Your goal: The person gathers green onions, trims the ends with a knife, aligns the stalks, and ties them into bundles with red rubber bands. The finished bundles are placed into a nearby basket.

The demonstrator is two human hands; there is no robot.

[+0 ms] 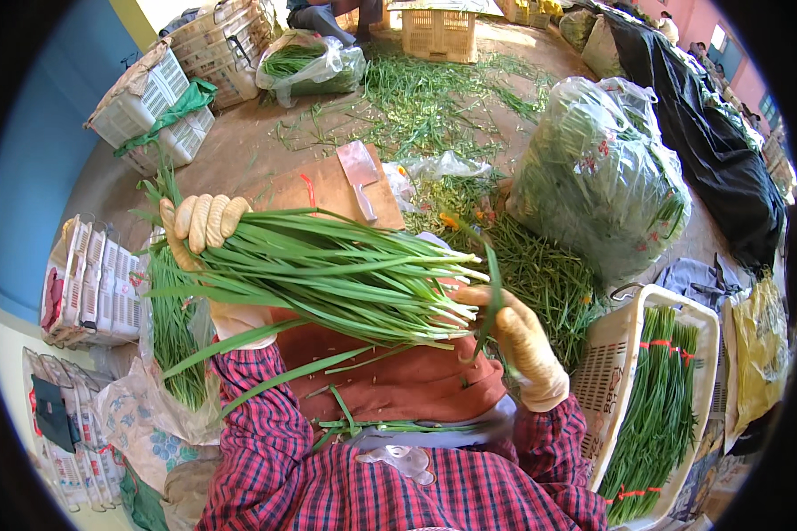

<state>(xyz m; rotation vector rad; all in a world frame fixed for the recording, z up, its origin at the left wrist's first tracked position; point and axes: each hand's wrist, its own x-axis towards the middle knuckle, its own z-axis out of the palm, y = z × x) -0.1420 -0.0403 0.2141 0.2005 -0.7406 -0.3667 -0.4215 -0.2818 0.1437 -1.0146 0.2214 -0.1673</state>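
My left hand (206,229), in a cream glove, is closed around the leafy end of a large bunch of garlic chives (332,272), held level above my lap. The pale stem ends point right. My right hand (521,338), also gloved, is at those ends, with a loose green leaf (493,299) at its fingers; whether it pinches the leaf or the stems is unclear. Beyond the bunch, a cleaver (358,176) lies on a wooden board (285,189) beside a red tie (309,191). Loose leaves lie on the reddish cloth (398,385) over my lap.
A crate (707,325) with red-tied chive bundles stands at the right, below a large plastic bag of greens (591,179). An open bag of chives (176,332) lies left, near stacked crates (99,292). Trimmings (544,265) cover the floor ahead. A person (335,20) sits beyond.
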